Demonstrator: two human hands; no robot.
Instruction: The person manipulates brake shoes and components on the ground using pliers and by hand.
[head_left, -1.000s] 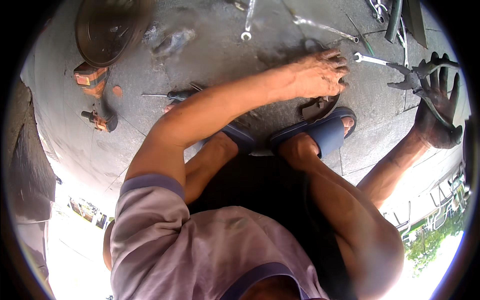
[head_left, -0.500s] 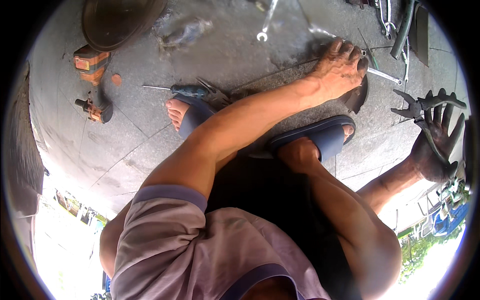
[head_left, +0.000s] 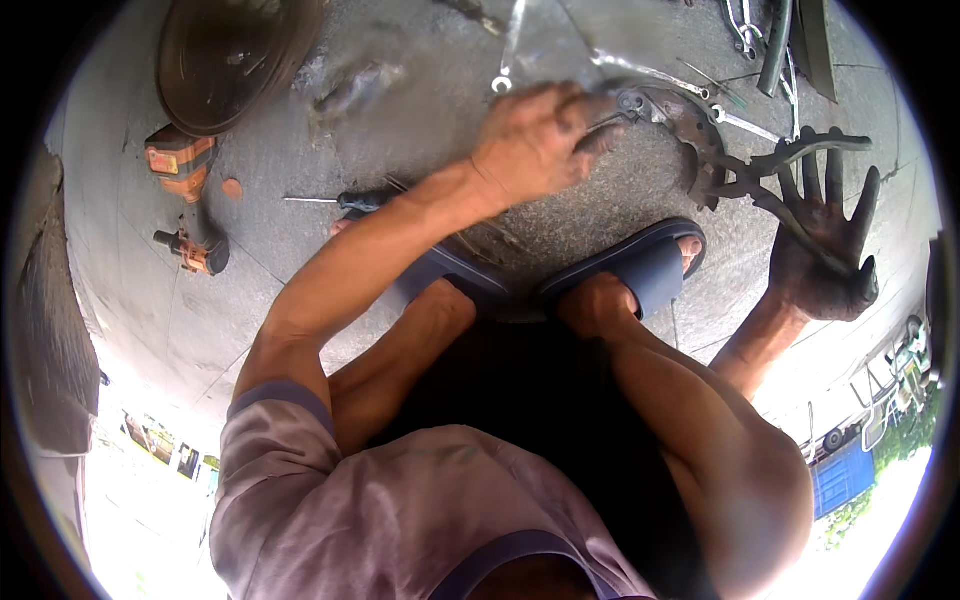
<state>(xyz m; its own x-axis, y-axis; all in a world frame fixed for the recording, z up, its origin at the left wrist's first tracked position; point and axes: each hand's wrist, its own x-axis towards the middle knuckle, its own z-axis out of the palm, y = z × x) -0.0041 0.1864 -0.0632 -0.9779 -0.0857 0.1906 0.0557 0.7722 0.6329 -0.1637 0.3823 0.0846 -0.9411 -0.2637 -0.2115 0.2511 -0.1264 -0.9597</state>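
Observation:
My left hand, blurred by motion, is closed at the near end of a dark curved brake shoe. Its fingers and thumb seem to pinch that end, though the exact hold is smeared. My right hand, blackened with grime and palm up, holds a pair of pliers. One handle crosses its outstretched fingers and the other lies along the palm by the thumb, so the handles are spread. The plier jaws point left and overlap the brake shoe's lower end; whether they touch cannot be told.
Several wrenches lie on the tiled floor beyond my hands. An orange cordless impact driver and a round dark pan are at the left. A screwdriver lies by my left sandal. My right sandal is below the brake shoe.
My left hand has swung left, showing more of the brake shoe. My right hand has moved left and farther out, bringing the pliers to the shoe's end.

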